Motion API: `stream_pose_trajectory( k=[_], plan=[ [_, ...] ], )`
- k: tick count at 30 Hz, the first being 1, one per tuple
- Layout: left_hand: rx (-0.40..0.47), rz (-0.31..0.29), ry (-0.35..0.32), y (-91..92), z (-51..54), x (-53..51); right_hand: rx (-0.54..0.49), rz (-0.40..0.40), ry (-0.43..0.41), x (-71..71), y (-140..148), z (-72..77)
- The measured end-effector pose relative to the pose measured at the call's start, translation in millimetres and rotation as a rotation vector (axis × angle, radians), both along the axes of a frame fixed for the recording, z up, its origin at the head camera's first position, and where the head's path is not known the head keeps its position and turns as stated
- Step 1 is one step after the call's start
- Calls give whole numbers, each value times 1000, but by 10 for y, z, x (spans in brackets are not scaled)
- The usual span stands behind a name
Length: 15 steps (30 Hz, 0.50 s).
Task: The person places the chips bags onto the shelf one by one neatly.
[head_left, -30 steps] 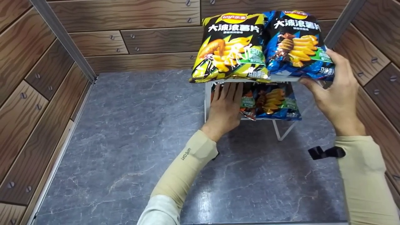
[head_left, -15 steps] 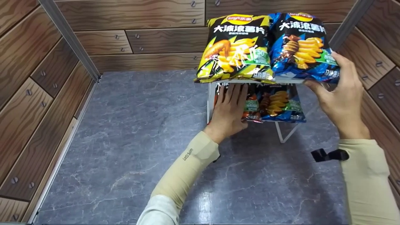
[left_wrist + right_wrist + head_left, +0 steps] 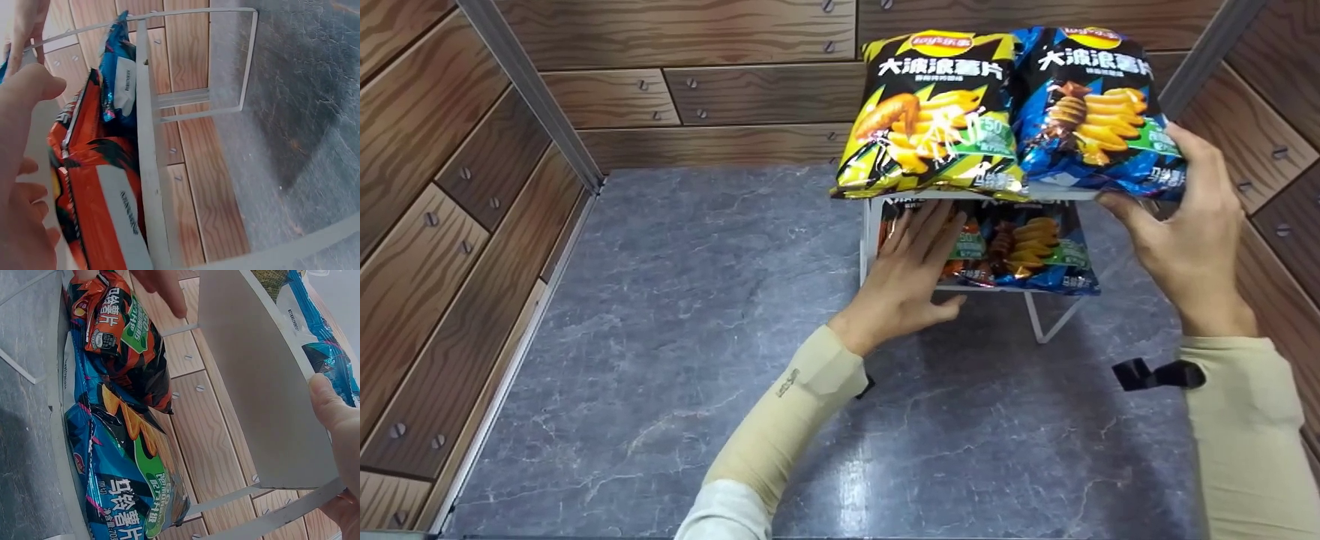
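Observation:
A white two-level rack [image 3: 1061, 193] holds bags of wavy potato chips. On top lie a yellow-and-black chip bag [image 3: 922, 120] and a blue-and-black chip bag [image 3: 1091, 112]. Below them are a red-orange chip bag [image 3: 107, 208] and a second blue chip bag [image 3: 129, 478]. My left hand [image 3: 911, 277] reaches to the lower level, fingers straight in front of the red-orange bag and thumb spread; firm contact is unclear. At the upper shelf's right end, my right hand [image 3: 1196, 232] grips the rack, thumb at the front edge and fingers beside the upper blue bag.
The rack stands on a grey marble-patterned floor [image 3: 682, 315], its bent wire leg [image 3: 1042, 330] showing underneath. Wood-patterned panels [image 3: 765, 97] enclose the back and both sides. A grey metal post [image 3: 517, 90] rises at the back left corner.
My left hand has drawn back slightly from the lower red-orange bag, its fingers and thumb spreading. The right hand keeps its place on the rack. The head view has shifted a little.

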<state>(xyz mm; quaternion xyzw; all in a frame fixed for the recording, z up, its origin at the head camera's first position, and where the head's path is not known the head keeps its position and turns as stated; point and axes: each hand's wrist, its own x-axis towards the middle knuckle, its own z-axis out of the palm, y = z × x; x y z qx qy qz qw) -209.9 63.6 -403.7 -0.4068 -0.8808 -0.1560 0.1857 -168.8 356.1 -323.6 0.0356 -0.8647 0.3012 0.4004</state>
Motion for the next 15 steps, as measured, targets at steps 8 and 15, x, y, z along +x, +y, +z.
stream_pose_trajectory(
  k=[8, 15],
  plan=[
    [229, -196, 36, -250, -73, 168, 35, -17, -6, 12, 83, 0],
    [357, -229, 69, -517, -167, 320, 9, -15, 62, 68, 175, -3]
  ],
)
